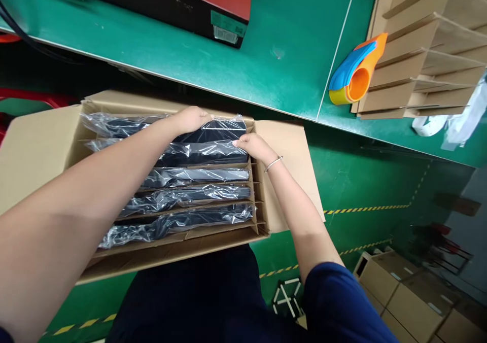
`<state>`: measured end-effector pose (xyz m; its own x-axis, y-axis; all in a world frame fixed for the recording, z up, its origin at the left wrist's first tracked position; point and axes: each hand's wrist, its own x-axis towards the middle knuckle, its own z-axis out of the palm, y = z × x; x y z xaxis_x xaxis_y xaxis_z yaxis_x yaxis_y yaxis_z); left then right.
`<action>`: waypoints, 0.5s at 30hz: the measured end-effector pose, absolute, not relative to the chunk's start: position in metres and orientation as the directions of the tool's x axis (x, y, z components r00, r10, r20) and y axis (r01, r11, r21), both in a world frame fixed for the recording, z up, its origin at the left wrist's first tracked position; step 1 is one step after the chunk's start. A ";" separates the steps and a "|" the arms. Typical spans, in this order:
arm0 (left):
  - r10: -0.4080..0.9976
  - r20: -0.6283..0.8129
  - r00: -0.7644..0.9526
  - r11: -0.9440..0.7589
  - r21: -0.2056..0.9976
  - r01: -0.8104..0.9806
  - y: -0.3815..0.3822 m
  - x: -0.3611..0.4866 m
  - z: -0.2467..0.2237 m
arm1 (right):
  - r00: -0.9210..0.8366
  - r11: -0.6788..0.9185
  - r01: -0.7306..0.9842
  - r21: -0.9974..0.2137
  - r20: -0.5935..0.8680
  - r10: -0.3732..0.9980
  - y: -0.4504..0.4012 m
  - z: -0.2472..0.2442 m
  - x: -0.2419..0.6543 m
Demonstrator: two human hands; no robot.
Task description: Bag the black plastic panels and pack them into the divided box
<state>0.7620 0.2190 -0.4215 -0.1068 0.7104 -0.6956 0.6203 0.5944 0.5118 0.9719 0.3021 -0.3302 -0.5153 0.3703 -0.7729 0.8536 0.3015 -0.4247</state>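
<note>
An open cardboard box [292,180] holds several dark flat items in clear plastic, standing in rows between cardboard dividers. My left hand [192,118] reaches over the row farthest from me, its fingers bent together on the plastic of the far wrapped item [224,130]. At the right end of the second wrapped item [209,152], my right hand [249,144] pinches the plastic near its corner, thumb and fingers together. A thin bracelet circles my right wrist. My left forearm covers the left part of the rows.
Beyond the box runs a green table [281,69] with a red and black case [213,3], an orange and blue tape dispenser [355,74] and cardboard dividers [414,69]. Cartons [411,297] stand on the floor at lower right, near a small white-framed stand [287,297].
</note>
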 end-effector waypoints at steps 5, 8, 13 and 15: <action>0.756 -0.653 0.039 0.371 0.477 0.797 0.194 0.772 -0.400 | -0.612 0.635 0.727 -0.260 -0.665 0.429 0.270 -0.319 0.993; 0.856 -0.516 -0.038 0.324 0.477 0.817 0.166 0.775 -0.376 | -0.638 0.540 0.762 -0.358 -0.563 0.526 0.260 -0.302 1.016; 0.854 -0.513 0.088 0.291 0.609 0.738 0.100 0.799 -0.317 | -0.693 0.289 0.720 -0.631 -0.637 0.337 0.230 -0.253 1.062; 0.829 -0.510 0.230 0.249 0.704 0.665 0.071 0.818 -0.298 | -0.713 0.330 0.688 -0.646 -0.688 0.140 0.208 -0.235 1.073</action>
